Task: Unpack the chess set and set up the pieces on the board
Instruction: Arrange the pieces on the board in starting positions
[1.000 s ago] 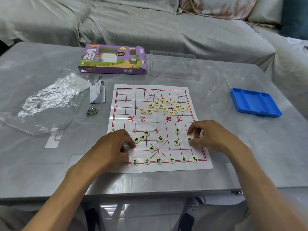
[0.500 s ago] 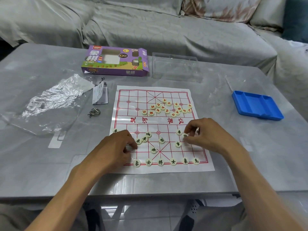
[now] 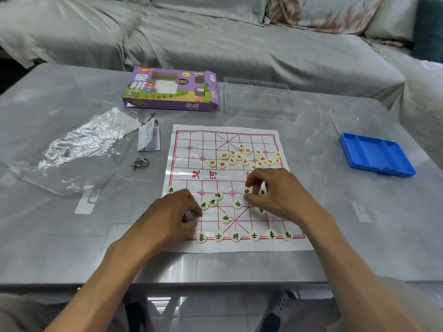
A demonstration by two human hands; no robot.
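On the paper board (image 3: 230, 188) spread on the desk (image 3: 335, 212), the right hand (image 3: 275, 195) has its grip pinched on a black-lettered piece (image 3: 247, 190) just below the river. The left hand (image 3: 172, 214) rests curled at the board's near-left corner; whether its grip holds anything I cannot tell. Six black pieces (image 3: 244, 236) line the near edge, and the red pieces (image 3: 249, 156) cluster on the far half.

The scene is lit softly and evenly, rather dimly, with a cool grey cast. Broad pale reflections are seen on the glossy table (image 3: 335, 212), and bright glints on the crumpled plastic bag (image 3: 79, 144) well left of the fingers. Only faint, short shadows are cast beneath the hands. Wide-angle bending is noticeable at the edges, where the sofa (image 3: 215, 39) is curved and slightly soft.
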